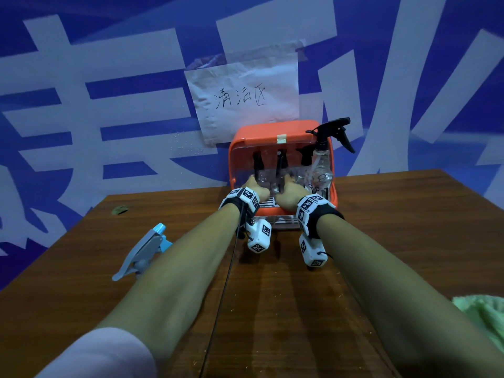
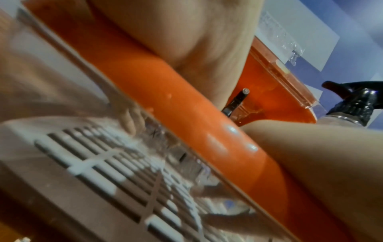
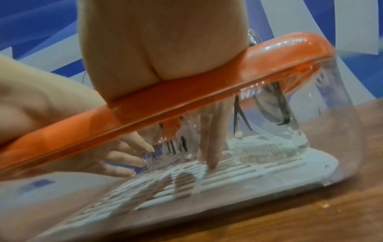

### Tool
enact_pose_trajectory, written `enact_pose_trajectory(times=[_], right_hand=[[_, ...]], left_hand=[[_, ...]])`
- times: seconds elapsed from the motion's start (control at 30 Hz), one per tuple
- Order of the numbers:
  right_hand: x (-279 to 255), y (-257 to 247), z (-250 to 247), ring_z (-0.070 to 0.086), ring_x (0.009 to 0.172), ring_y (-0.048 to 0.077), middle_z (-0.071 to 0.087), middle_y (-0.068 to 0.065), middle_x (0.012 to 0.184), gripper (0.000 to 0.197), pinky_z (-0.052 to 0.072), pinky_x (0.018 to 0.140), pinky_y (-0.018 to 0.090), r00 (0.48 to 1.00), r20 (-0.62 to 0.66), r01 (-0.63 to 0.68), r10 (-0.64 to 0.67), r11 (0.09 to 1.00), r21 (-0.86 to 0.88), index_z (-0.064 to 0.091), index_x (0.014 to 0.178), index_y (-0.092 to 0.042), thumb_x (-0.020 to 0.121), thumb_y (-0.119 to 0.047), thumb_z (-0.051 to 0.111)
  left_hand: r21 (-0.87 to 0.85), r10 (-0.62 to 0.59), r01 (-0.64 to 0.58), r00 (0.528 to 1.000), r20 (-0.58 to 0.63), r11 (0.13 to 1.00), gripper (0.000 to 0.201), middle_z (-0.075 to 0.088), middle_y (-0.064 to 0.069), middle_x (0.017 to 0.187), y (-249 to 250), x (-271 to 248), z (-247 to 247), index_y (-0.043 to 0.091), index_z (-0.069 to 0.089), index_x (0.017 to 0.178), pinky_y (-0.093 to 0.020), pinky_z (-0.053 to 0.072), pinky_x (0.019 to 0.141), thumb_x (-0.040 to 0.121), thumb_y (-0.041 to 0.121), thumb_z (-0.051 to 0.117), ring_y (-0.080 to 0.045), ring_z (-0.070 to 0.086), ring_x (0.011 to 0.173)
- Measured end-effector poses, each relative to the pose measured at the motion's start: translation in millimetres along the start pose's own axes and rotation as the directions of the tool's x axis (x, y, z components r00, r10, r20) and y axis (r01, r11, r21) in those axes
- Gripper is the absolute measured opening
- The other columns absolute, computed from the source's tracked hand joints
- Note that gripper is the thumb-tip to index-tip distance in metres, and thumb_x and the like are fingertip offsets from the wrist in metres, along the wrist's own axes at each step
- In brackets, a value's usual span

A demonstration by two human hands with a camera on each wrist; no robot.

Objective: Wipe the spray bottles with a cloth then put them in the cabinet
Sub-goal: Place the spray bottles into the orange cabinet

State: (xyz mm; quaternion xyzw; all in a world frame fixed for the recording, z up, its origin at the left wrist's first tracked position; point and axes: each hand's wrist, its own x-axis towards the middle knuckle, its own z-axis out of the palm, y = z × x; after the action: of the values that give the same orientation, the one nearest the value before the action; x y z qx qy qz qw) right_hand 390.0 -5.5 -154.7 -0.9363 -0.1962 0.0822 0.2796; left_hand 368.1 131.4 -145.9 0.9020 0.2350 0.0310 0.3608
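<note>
An orange cabinet (image 1: 275,129) with a clear front stands at the back of the table, and several clear spray bottles with black trigger heads are inside. Both hands reach in under its orange rim (image 3: 186,101). My left hand (image 1: 253,188) curls its fingers (image 3: 128,157) round the base of a clear bottle (image 3: 170,147) on the white slatted floor (image 3: 248,172). The right hand (image 1: 291,190) is on that bottle's other side, its fingers (image 3: 209,147) straight and pointing down onto the slats. Another clear spray bottle (image 1: 323,162) stands at the cabinet's right front corner.
A blue and grey spray bottle (image 1: 144,249) lies on the wooden table (image 1: 272,296), left of my left forearm. The green cloth (image 1: 482,309) lies at the table's right edge. A paper sign (image 1: 245,96) is taped to the blue wall behind the cabinet.
</note>
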Motion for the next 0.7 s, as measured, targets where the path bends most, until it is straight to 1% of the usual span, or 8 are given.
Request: enact_pose_trajectory(times=[0.1, 0.2, 0.27, 0.33, 0.37, 0.5, 0.57, 0.7], right_hand=[[2.0, 0.7, 1.8, 0.061, 0.123, 0.041, 0.039, 0.018, 0.160, 0.089, 0.054, 0.084, 0.043, 1.000, -0.012, -0.028, 0.028, 0.999, 0.027, 0.003, 0.163, -0.010, 0.095, -0.027, 0.057], [2.8, -0.6, 3.6, 0.059, 0.126, 0.041, 0.040, 0.018, 0.160, 0.091, 0.055, 0.096, 0.050, 0.999, -0.027, -0.024, 0.023, 1.000, -0.009, 0.004, 0.163, -0.008, 0.094, -0.035, 0.057], [3.0, -1.4, 4.1, 0.057, 0.130, 0.041, 0.036, 0.021, 0.162, 0.095, 0.053, 0.103, 0.052, 0.999, -0.032, -0.036, 0.035, 0.999, -0.027, 0.001, 0.164, -0.007, 0.095, -0.041, 0.057], [1.7, -2.3, 4.3, 0.057, 0.130, 0.043, 0.036, 0.023, 0.161, 0.098, 0.054, 0.102, 0.053, 0.997, -0.041, -0.059, 0.057, 0.998, -0.032, -0.002, 0.164, -0.008, 0.094, -0.043, 0.056], [1.4, -2.0, 4.9, 0.058, 0.127, 0.043, 0.039, 0.024, 0.159, 0.096, 0.055, 0.100, 0.053, 0.997, -0.053, -0.062, 0.060, 0.998, -0.030, 0.001, 0.164, -0.008, 0.093, -0.042, 0.057], [0.3, -0.5, 4.8, 0.064, 0.115, 0.041, 0.058, 0.021, 0.137, 0.076, 0.057, 0.088, 0.046, 0.995, -0.083, -0.052, 0.048, 0.998, -0.043, 0.026, 0.156, -0.006, 0.094, -0.037, 0.058], [0.7, -0.4, 5.5, 0.065, 0.111, 0.040, 0.061, 0.021, 0.134, 0.082, 0.056, 0.080, 0.042, 0.996, -0.075, -0.060, 0.055, 0.997, -0.054, 0.019, 0.160, -0.007, 0.094, -0.038, 0.057], [1.5, -1.2, 6.1, 0.066, 0.112, 0.039, 0.062, 0.020, 0.134, 0.093, 0.059, 0.084, 0.045, 0.995, -0.072, -0.066, 0.062, 0.996, -0.054, 0.007, 0.165, -0.008, 0.095, -0.045, 0.055]], left_hand=[[-0.078, -0.035, 0.032, 0.999, -0.039, 0.996, 0.048, 0.073, -0.005, 0.094, -17.7, 46.6, 18.7, 0.024, 0.064, 0.108, -0.036, 0.055, 0.075, 0.061, 0.035, 0.067, -0.026, 0.067, 0.082], [-0.111, -0.038, 0.032, 0.998, -0.057, 0.993, 0.051, 0.075, -0.003, 0.099, -15.9, 43.5, 19.2, 0.026, 0.066, 0.108, -0.033, 0.055, 0.072, 0.058, 0.037, 0.070, -0.021, 0.067, 0.080], [-0.125, -0.035, 0.025, 0.996, -0.076, 0.992, 0.062, 0.071, -0.008, 0.113, -2.9, 7.4, 5.6, 0.016, 0.060, 0.122, -0.034, 0.052, 0.072, 0.061, 0.025, 0.071, -0.025, 0.065, 0.090], [-0.109, -0.089, 0.080, 0.993, -0.080, 0.991, 0.080, 0.060, -0.014, 0.130, -0.3, -4.9, 0.4, 0.010, 0.042, 0.144, -0.040, 0.051, 0.089, 0.071, 0.023, 0.073, -0.035, 0.060, 0.113], [-0.098, -0.106, 0.098, 0.992, -0.075, 0.990, 0.085, 0.057, -0.015, 0.135, -0.7, -7.8, -0.9, 0.010, 0.037, 0.148, -0.042, 0.049, 0.095, 0.072, 0.026, 0.074, -0.038, 0.057, 0.119], [-0.119, -0.094, 0.085, 0.993, -0.069, 0.989, 0.077, 0.064, -0.009, 0.122, -3.6, -2.4, 0.4, 0.015, 0.049, 0.132, -0.047, 0.055, 0.093, 0.061, 0.031, 0.074, -0.035, 0.062, 0.103], [-0.112, -0.092, 0.087, 0.995, -0.046, 0.990, 0.076, 0.065, -0.008, 0.122, -4.6, 0.9, 2.6, 0.014, 0.050, 0.133, -0.047, 0.056, 0.093, 0.062, 0.028, 0.074, -0.034, 0.063, 0.104], [-0.136, -0.083, 0.077, 0.996, -0.041, 0.988, 0.080, 0.067, -0.008, 0.125, -4.7, 2.0, 5.3, 0.015, 0.053, 0.138, -0.042, 0.054, 0.095, 0.062, 0.023, 0.075, -0.033, 0.064, 0.108]])
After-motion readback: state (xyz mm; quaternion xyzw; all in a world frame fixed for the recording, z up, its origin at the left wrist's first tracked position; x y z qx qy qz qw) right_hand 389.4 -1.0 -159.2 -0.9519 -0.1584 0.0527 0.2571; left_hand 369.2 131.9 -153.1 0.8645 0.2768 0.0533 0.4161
